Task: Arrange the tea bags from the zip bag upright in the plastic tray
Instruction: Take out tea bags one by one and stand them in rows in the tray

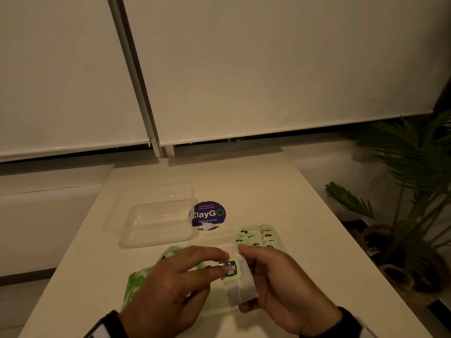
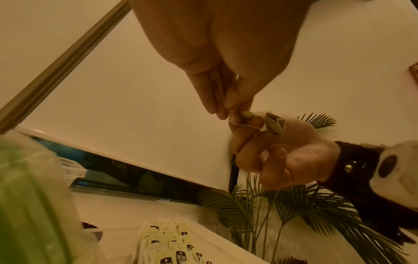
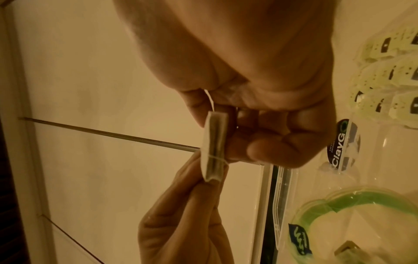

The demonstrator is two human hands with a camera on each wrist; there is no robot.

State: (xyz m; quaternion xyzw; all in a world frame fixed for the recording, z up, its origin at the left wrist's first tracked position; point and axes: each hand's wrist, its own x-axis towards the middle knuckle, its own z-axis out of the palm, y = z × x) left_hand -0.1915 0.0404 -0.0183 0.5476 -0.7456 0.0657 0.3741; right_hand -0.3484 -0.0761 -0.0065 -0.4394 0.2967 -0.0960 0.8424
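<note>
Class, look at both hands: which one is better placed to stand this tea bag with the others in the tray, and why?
Probably the right hand: it grips the tea bag and is nearer the upright bags. The left hand only pinches its tag.

The head view looks forward and down from above the desk (image 1: 280, 191), toward the blinds (image 1: 268, 69). Each wrist view sits very close under its own palm, tilted upward along the fingers toward the blinds. All three share the hands meeting around one tea bag (image 1: 240, 284), and the standing tea bags (image 1: 256, 236) beyond.
</note>
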